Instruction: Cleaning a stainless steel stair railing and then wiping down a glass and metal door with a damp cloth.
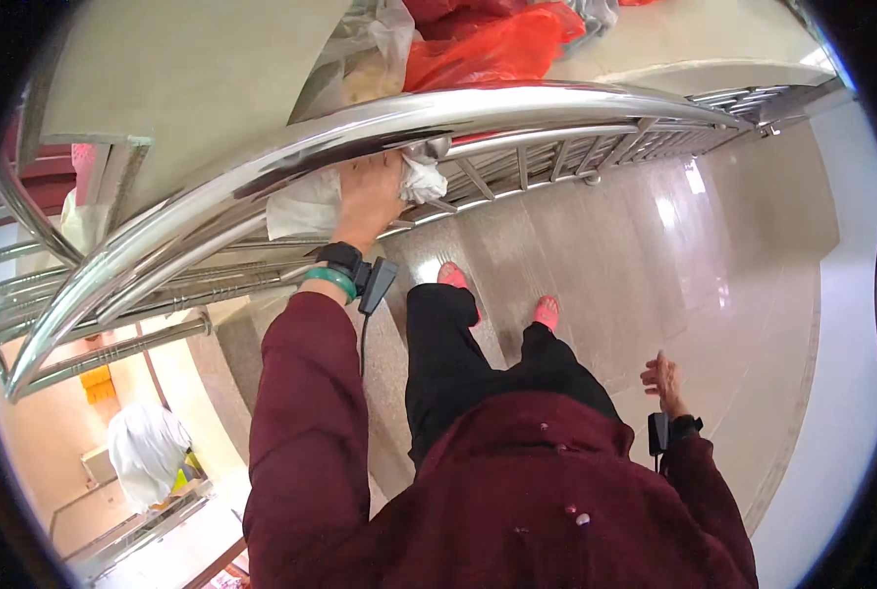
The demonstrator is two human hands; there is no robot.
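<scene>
Head view: left hand [370, 199] clamped on white cloth [304, 206], right hand [663, 381] loosely spread.

White cloth [304, 204] shows either side of the left hand [370, 191], near the silver railing [517, 106], with a bright red bag [493, 49] beyond. Behind that hand come a black wristband [340, 257], a green bangle [332, 280] and a plain maroon sleeve [311, 368]

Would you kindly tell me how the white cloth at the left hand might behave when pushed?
The white cloth is probably floppy, since it droops beside the left hand. It seems light, looking thin; its crumpled end suggests it would bunch easily.
</scene>
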